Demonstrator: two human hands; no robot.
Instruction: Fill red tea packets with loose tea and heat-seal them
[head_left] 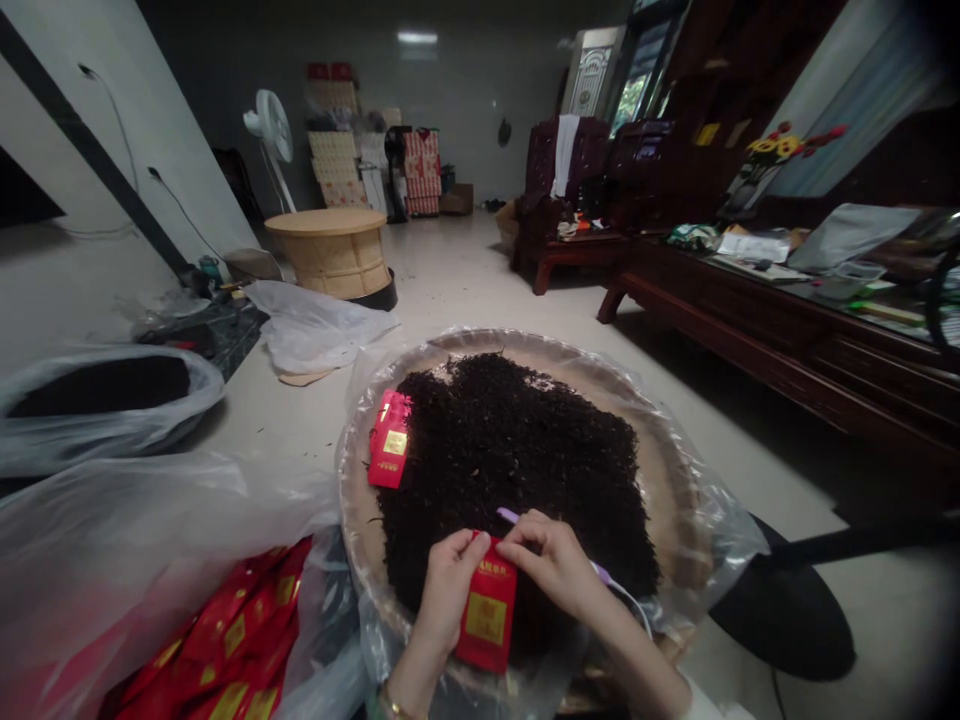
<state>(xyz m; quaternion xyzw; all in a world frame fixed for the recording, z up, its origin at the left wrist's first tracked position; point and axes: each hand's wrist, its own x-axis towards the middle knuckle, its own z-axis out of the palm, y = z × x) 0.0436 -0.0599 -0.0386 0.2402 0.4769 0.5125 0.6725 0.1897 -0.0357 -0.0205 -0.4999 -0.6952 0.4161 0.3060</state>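
Note:
A red tea packet with gold print hangs between my two hands at the near side of a round, plastic-lined basket tray. My left hand grips its upper left edge between thumb and fingers. At the top right corner, my right hand pinches the packet with thumb and forefinger. A thin purple-handled tool lies partly hidden under my right hand; its kind I cannot make out. Dark loose tea leaves are heaped in the tray. Another red packet lies on the tray's left side.
A clear plastic bag of red packets stands at lower left. Beyond it sits a plastic-lined container of dark leaves. A low wooden table runs along the right, and a round black base is beside the tray.

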